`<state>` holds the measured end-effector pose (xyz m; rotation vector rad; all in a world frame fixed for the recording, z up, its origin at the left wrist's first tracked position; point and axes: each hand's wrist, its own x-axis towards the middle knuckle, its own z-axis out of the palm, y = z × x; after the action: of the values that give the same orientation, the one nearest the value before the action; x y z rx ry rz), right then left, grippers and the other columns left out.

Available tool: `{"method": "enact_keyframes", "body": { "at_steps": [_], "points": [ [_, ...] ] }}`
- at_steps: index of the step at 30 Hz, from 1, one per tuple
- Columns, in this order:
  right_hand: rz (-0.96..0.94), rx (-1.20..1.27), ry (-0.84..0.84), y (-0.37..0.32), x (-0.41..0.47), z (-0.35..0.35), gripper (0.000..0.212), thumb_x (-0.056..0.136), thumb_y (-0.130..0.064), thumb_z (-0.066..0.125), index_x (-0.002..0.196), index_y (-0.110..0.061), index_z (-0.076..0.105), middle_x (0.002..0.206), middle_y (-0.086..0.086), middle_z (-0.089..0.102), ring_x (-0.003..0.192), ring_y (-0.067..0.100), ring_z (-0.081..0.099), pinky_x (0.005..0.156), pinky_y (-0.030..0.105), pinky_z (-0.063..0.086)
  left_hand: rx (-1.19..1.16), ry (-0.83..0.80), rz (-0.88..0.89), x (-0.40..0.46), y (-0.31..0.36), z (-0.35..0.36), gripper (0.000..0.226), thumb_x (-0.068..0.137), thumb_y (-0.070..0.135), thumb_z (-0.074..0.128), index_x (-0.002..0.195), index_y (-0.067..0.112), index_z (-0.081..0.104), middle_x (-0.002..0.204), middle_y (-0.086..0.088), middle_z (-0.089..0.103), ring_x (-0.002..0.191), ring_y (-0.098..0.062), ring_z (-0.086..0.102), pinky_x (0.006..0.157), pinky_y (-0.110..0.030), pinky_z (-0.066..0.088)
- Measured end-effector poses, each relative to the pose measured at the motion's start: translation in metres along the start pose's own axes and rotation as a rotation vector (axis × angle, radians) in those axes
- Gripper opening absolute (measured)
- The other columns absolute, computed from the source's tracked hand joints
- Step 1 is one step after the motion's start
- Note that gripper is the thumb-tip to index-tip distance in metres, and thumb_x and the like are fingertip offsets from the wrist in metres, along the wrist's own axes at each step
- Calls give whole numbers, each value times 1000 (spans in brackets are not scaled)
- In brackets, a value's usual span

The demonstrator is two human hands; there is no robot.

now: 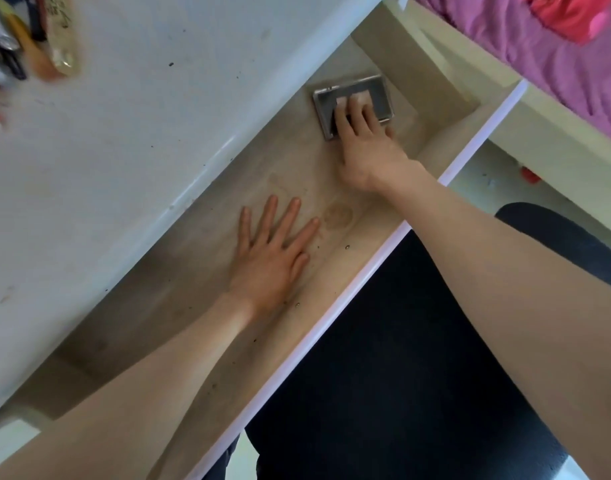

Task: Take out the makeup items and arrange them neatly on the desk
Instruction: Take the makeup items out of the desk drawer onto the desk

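Under the right hand fingers: grey makeup palette, in open drawer. Fingers straight, pressing flat; curl round its edges before lifting. Left hand splayed, empty.

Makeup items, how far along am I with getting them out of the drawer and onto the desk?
Nearly done, it seems. Several tubes and pens already lie on the desk. In hand: your right hand rests on a grey palette case, the only item visible in the open drawer; your left hand lies flat on the drawer floor. Left: lift the case out and place it with the others.
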<state>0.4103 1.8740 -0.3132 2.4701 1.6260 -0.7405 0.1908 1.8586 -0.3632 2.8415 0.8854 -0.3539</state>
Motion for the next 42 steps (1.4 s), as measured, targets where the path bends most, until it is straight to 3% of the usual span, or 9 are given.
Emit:
{"method": "enact_keyframes", "body": {
  "at_steps": [3,6,18,21,27,30,33,37,42],
  "points": [
    [-9,-58,-20,-4,-19,4,68,94,-12,38,149,-10,-2,157,11,-9,144,30,-1,114,49,16,-14,-1,-5,0,1,0,51,94,47,2,141,41,-17,150,5,-26,135,-25,-33,106,-50,-24],
    [-12,-123,49,-8,-30,3,57,89,-9,47,142,-7,24,145,18,23,130,36,29,99,47,37,-35,-19,-6,0,1,-2,51,94,48,1,141,41,-18,150,5,-27,134,-24,-35,107,-51,-23],
    [-60,-265,48,-6,-17,-5,52,81,-13,63,126,-4,39,129,16,42,120,33,40,91,42,36,-68,-68,8,2,0,-2,51,94,47,2,138,42,-22,142,7,-38,124,-20,-47,101,-48,-32],
    [-157,-237,-11,-8,-22,-11,51,79,-17,68,120,-6,40,118,15,53,108,34,52,76,38,35,-102,-133,15,2,2,-7,58,99,32,22,143,39,-14,146,6,-35,124,-20,-47,105,-49,-28],
    [-184,-161,-21,-14,-54,-32,21,89,-23,54,108,-16,50,105,13,59,91,32,55,65,33,35,-301,-169,35,-22,-1,-38,64,92,1,40,147,22,15,157,-5,4,144,-24,1,116,-38,3],
    [-130,-61,73,-30,-84,-40,25,90,-14,47,114,-19,51,109,9,56,97,31,53,67,32,34,-453,-75,-8,-52,2,-61,51,94,7,41,142,17,30,149,-7,28,132,-25,35,107,-34,33],
    [-103,164,151,-55,-121,-49,25,90,-14,50,114,-20,55,108,4,57,99,25,52,71,31,37,-500,103,37,-91,-4,-87,40,94,10,43,134,15,46,136,-5,47,116,-19,52,94,-27,44],
    [-102,537,134,-104,-164,-58,23,90,-16,56,112,-20,58,98,-6,59,87,12,51,63,17,34,-473,338,45,-149,-31,-117,34,82,1,56,115,8,60,115,-6,60,106,-21,59,89,-36,51],
    [-41,766,9,-188,-187,-55,18,91,-17,55,109,-20,56,91,-11,58,82,7,56,57,9,39,-326,381,-196,-212,-84,-126,38,83,4,56,121,7,57,131,-16,52,127,-35,43,105,-49,34]
  ]
}}
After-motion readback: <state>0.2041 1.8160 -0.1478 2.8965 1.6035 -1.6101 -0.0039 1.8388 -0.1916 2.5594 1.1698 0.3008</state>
